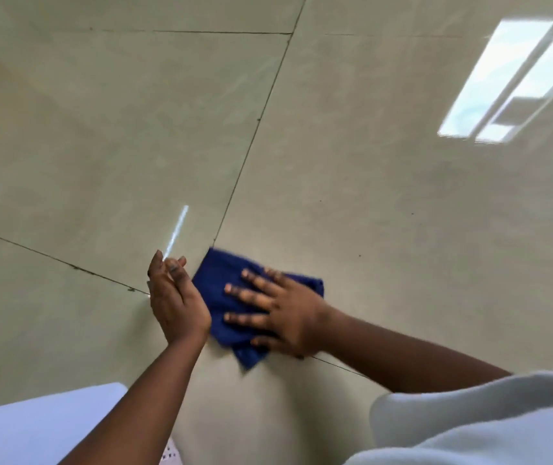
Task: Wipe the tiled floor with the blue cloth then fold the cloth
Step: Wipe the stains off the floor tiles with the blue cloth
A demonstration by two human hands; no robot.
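Right hand: While I watch from my end, the right hand (pixel 282 310) lies flat on the blue cloth (pixel 224 290) with fingers spread and straight, palm pressing down, I judge so the whole pad drags across the tile rather than bunching.
Left hand: the left hand (pixel 174 297) stands on edge just beside the cloth's left side, fingers straight and together, holding nothing (perhaps steadying that edge; I cannot tell whether it touches).
Cloth: already doubled into a small pad, lying on the tiled floor (pixel 402 213) where two grout lines (pixel 251 142) meet, one corner poking out below the right palm.
Stage: wiping, I judge; the final fold is not yet done.
Surroundings: glossy tiles carry a window reflection (pixel 516 85) at upper right; pale clothing (pixel 490 421) shows at the bottom.
Writing: no brand, label or lettering that I can read anywhere.
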